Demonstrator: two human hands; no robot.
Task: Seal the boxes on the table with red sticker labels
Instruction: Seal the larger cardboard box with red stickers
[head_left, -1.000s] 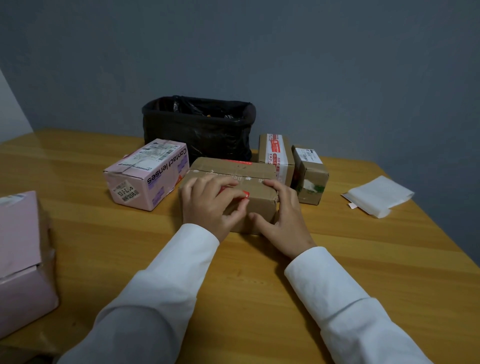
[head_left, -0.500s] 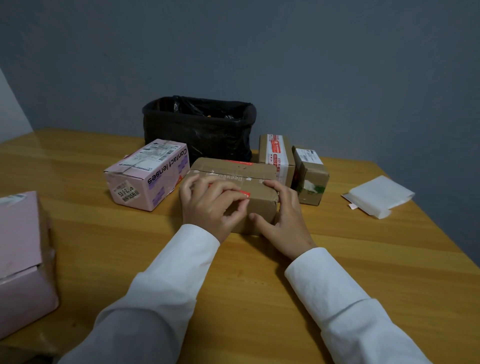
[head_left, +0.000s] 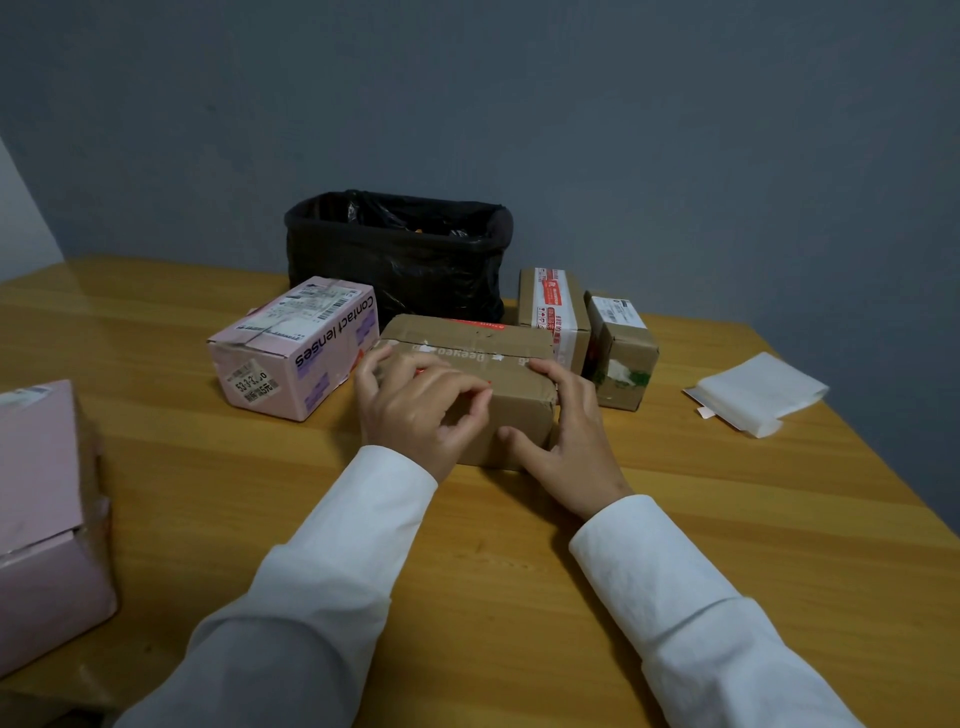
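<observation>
The left hand (head_left: 415, 402) lay with bent fingers on top of the plain brown cardboard box (head_left: 511, 415) at frame centre, pressing a red sticker label (head_left: 485, 383) that showed only as slivers beside its fingertips. The right hand (head_left: 566, 431) cupped the box's right corner, thumb on the near face. Faint tape lettering crossed the lid. Left of centre sat a glossy pink carton (head_left: 296, 345) printed "Contact lenses"; behind, a crinkled black bag-lined bin (head_left: 400, 254).
</observation>
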